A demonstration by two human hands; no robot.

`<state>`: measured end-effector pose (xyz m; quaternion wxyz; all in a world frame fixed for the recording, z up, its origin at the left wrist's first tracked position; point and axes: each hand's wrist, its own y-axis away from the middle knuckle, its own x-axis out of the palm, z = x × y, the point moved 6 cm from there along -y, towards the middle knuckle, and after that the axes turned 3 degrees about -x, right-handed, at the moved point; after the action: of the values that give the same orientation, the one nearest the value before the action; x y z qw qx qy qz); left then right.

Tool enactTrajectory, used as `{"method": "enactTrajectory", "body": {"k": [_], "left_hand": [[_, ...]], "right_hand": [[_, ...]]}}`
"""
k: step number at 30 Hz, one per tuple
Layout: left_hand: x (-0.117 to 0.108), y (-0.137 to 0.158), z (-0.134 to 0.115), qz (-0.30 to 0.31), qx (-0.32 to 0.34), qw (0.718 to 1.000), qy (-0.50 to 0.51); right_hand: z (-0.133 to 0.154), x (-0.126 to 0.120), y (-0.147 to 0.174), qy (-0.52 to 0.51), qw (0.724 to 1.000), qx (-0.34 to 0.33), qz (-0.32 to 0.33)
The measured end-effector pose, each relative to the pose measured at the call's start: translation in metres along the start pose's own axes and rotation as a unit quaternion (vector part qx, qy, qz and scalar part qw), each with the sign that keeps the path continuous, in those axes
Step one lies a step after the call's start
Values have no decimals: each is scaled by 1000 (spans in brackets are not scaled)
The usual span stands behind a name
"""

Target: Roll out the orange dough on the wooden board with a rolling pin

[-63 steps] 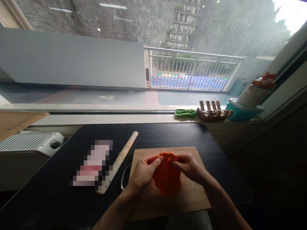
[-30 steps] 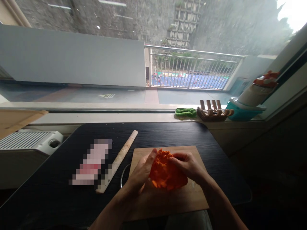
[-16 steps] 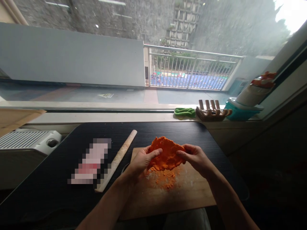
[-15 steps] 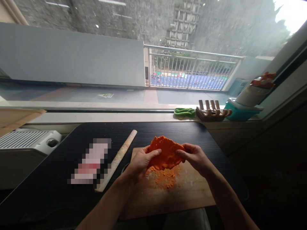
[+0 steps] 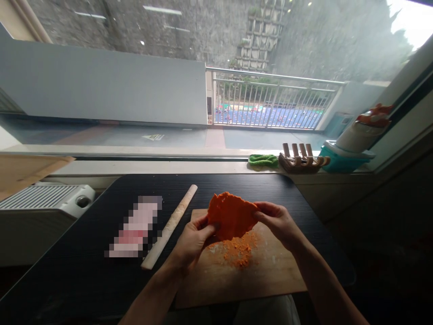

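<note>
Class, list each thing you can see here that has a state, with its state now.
Orange sheet: held up, thin, ragged-edged
Left hand: pinching the sheet's left side
Right hand: pinching its right side
Orange crumbs: loose, scattered
Wooden board: flat, strewn with crumbs
Wooden rod: lying on the dark table, untouched
Teal box: open or shut, cannot tell
</note>
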<state>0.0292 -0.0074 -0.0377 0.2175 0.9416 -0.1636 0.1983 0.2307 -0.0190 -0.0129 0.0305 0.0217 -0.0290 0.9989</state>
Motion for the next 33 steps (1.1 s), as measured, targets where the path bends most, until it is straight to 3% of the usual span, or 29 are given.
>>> {"method": "enactTrajectory", "body": {"k": [5,8,11,13,18,23,25,27,29,30,31,33], "left_hand": [[5,9,4,83,-33,996,26],[4,7,8,38,-43,998,29],[2,5,13,-46,-12,998,37],[4,7,18,-64,3,997,45],[12,21,23,-37,4,998,50],[14,36,8,73,9,997,-9],[5,37,0,55,33,996,-64],[-8,35,-8,-1,74,990,-123],[-19,32,-17,-69,139,965,-211],[-23,31,-22,-104,181,940,-271],[-25,31,-27,-137,221,908,-328],[-28,29,-34,-177,279,848,-414]], "right_hand": [[-6,-1,6,29,999,30,28],[-9,2,11,36,998,37,38],[-16,4,19,-22,997,68,8],[-23,10,27,-47,994,94,15],[-28,21,40,-67,993,92,22],[-18,11,43,-65,994,86,-11],[-20,5,44,-63,993,96,-30],[-26,4,45,-45,993,106,-21],[-33,4,46,25,994,102,-16],[-35,3,47,91,991,93,-22],[-35,1,48,174,981,82,-30],[-29,-2,51,353,933,61,-36]]}}
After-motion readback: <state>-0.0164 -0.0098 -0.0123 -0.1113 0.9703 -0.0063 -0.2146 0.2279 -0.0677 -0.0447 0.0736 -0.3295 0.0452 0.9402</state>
